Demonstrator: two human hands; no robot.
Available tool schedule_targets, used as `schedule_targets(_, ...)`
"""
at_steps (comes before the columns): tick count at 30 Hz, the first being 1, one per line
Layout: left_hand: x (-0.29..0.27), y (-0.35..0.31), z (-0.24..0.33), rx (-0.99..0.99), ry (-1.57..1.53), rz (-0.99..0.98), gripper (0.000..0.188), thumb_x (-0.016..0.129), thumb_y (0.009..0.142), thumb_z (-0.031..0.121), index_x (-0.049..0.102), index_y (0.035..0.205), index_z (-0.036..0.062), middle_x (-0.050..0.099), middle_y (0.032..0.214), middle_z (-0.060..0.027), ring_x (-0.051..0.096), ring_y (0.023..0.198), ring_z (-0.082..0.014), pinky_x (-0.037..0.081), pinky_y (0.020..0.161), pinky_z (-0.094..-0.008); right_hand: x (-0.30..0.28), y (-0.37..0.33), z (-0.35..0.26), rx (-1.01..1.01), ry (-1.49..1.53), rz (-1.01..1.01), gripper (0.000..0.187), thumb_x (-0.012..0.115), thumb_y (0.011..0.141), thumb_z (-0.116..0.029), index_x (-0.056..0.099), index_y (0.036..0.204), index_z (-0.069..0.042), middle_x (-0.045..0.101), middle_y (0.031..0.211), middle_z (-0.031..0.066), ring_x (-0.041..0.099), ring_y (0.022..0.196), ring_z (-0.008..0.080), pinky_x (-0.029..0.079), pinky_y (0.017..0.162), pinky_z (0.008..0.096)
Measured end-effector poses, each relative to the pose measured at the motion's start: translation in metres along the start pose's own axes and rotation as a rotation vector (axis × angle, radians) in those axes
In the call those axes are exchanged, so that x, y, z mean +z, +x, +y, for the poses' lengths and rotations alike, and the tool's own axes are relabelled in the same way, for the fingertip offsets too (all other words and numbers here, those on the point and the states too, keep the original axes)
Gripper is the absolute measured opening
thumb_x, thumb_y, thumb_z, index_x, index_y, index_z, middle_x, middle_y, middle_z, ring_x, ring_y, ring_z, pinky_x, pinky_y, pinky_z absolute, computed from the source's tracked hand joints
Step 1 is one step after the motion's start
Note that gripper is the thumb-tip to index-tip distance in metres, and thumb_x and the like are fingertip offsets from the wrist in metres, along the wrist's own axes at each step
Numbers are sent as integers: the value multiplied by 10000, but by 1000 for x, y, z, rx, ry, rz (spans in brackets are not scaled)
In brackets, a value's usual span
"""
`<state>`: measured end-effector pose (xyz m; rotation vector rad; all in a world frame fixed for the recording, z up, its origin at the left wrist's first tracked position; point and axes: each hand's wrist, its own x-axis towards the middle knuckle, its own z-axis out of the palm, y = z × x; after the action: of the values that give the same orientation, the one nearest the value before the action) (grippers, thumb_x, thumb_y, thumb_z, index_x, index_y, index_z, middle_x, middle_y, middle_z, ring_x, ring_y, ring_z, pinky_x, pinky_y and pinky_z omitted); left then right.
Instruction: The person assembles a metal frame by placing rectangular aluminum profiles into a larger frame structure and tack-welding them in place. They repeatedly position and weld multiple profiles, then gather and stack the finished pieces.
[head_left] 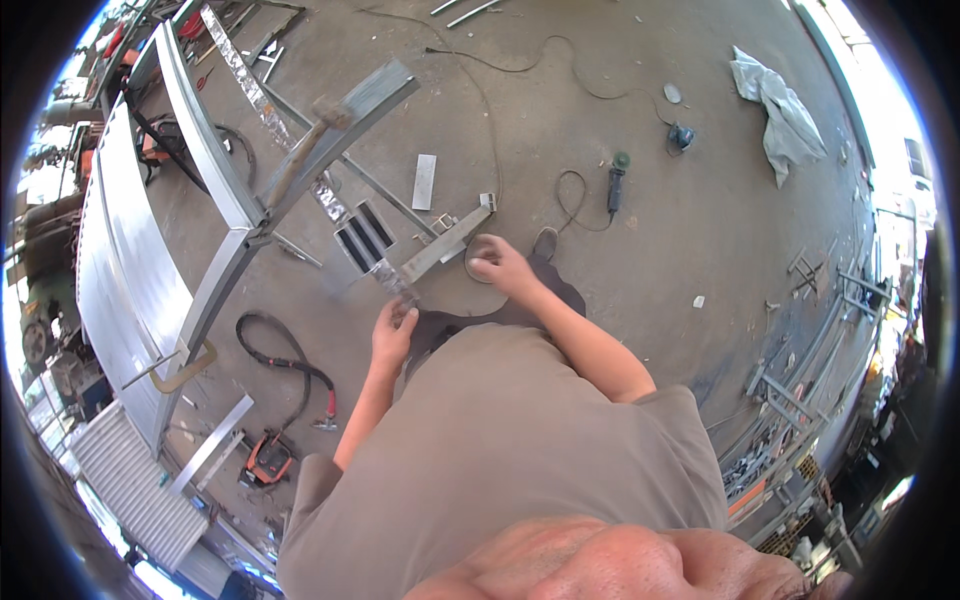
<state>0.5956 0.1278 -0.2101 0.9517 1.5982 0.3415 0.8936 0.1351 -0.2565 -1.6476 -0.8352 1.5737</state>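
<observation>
My left hand [392,335] is closed at the near end of a long, shiny, crinkled metallic strip [258,98], its fingertips partly blurred. Along that strip sits a light-framed piece with dark slots [364,238]. To the right, my right hand [497,266] is raised in front of my body with its fingers curled in; whatever it may hold is hidden. A flat grey metal bar [447,246] slants between and beyond my hands. Further left, a wooden-handled hammer [296,163] lies along a grey steel frame beam [372,98].
White panels [125,245] on the steel frame stand left, with a clamp [185,370] on the edge. An orange machine [268,458] with a black hose is on the floor. An angle grinder [614,188] and cable lie ahead right. A pale sheet [780,115] is further off.
</observation>
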Motion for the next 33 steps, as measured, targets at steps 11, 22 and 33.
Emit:
schedule_targets(11, 40, 78, 64, -202, -292, 465, 596, 734, 963, 388, 559, 1432, 63, 635, 1269, -56, 577, 1067, -187, 462, 925, -358, -261, 53, -55, 177, -17, 168, 626, 710, 962, -196, 462, 1488, 34, 664, 1139, 103, 607, 972, 148, 498, 879, 299)
schedule_targets(22, 51, 190, 150, -92, -629, 1102, 568, 788, 928, 274, 594, 1399, 23, 650, 1363, -89, 594, 1212, -208, 423, 1077, -388, -386, 279, -167, 285, -148, 71, 554, 686, 972, -179, 485, 1440, 38, 658, 1078, 83, 611, 819, 127, 508, 690, 262)
schedule_targets(33, 156, 289, 297, -367, -846, 892, 371, 679, 1010, 327, 674, 1180, -3, 680, 1020, -53, 607, 956, -160, 486, 888, -332, -389, 557, -359, 332, -195, -64, 515, 658, 983, -182, 497, 1417, 43, 641, 983, 63, 633, 806, 131, 533, 664, 259)
